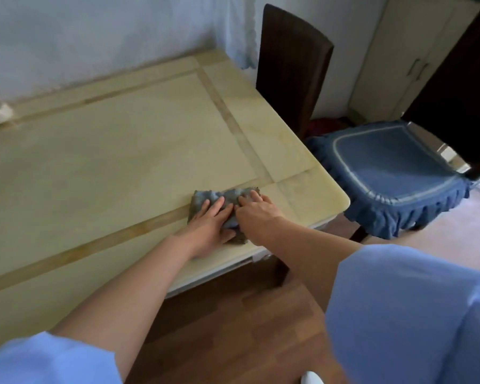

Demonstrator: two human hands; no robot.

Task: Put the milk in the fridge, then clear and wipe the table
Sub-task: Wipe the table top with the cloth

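A crumpled grey-blue cleaning rag [229,197] lies bunched on the pale yellow-green, stone-look tabletop [108,151], close to its near right corner and just inside the near edge. It sits across the brown inlaid band that runs along that edge, beside the crossing with the right edge's band. The left hand [211,225] and right hand [257,212] press flat on it, covering its near half.
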